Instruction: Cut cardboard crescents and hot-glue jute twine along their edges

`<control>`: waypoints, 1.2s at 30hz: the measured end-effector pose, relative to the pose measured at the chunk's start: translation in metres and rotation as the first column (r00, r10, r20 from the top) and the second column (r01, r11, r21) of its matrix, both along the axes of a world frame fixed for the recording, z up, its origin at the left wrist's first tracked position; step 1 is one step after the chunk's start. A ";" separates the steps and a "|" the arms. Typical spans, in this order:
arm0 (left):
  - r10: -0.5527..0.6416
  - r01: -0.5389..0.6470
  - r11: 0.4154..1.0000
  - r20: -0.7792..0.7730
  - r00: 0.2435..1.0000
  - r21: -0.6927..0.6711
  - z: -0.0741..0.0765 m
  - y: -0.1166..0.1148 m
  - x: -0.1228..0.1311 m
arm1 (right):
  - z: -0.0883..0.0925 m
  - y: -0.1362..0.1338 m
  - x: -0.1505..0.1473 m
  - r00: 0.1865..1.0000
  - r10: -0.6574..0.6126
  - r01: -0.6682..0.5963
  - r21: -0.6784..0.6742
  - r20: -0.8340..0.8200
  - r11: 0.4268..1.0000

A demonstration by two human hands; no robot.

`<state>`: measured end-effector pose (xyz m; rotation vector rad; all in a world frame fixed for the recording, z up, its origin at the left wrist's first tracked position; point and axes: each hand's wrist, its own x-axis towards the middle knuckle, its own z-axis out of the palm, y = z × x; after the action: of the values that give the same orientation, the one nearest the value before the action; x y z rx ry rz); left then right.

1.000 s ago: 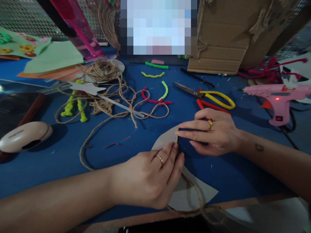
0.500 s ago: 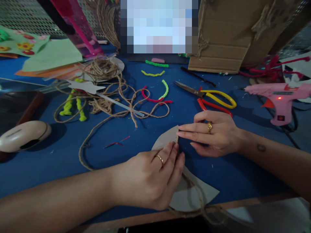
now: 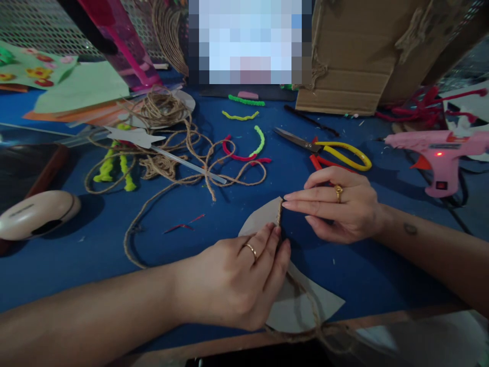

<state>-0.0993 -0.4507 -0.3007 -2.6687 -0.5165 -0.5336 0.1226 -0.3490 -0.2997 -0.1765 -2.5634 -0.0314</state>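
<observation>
A grey crescent-shaped cardboard cutout [image 3: 257,216] lies at the near side of the table. Jute twine [image 3: 279,214] runs along its inner edge up to the top point, and a loose length trails over the lower half. My left hand [image 3: 233,283] is closed over the cutout's middle, fingertips pressing the twined edge; its thumb is hidden. At the top point, the outstretched index and middle fingertips of my right hand [image 3: 336,206] sit beside the twine's end, holding nothing. Just behind that hand lie scissors [image 3: 316,148] with yellow and red handles, partly covered by it.
A pink glue gun [image 3: 439,158] with a lit red light stands at right. Tangled twine [image 3: 160,109], a white star on a stick [image 3: 139,137] and pipe cleaners [image 3: 260,142] spread behind. A computer mouse [image 3: 38,215] sits at left; cardboard [image 3: 347,56] stands at the back.
My right hand has shifted slightly right and up, its fingertips sliding off the twine at the top point. My left hand and the cutout stay where they were.
</observation>
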 end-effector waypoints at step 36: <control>0.006 -0.006 1.000 0.016 1.000 0.006 -0.004 -0.001 0.000 | -0.001 -0.003 0.003 0.994 0.029 -0.035 0.060 0.102 0.998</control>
<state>-0.0995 -0.4512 -0.3044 -2.6584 -0.5266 -0.5547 0.1260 -0.3523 -0.3011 -0.1131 -2.6616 -0.1098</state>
